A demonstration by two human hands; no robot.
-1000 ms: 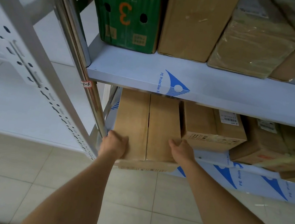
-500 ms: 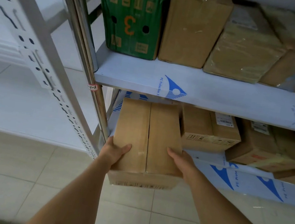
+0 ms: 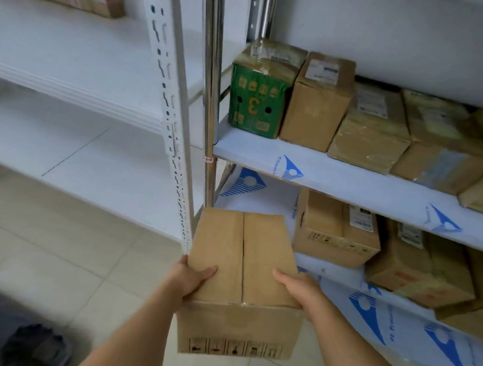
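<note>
I hold the box (image 3: 242,257) in both hands, in front of the lower shelf (image 3: 400,323), at its left end beside the steel post (image 3: 209,116).

My left hand (image 3: 189,278) grips the near left corner, with the thumb laid across the top flap and the fingers curled down the side. My right hand (image 3: 297,287) grips the near right edge the same way, thumb on top, fingers hidden behind the side wall.

The box is roughly level. Its top flaps are closed, and the centre seam runs away from me. Its near face, with a row of printed handling marks, hangs over the floor (image 3: 69,251). Its far end reaches the shelf front. Whether it rests there or is clear of it, I cannot tell from this angle.

On the lower shelf, just right of the box and apart from it, stands a second box (image 3: 333,229) bearing a label. The upper shelf (image 3: 343,178) carries a green box (image 3: 256,104) marked 3 at its left end, with brown cartons (image 3: 317,100) in a close row to its right. Blue-printed film covers both shelves.
</note>
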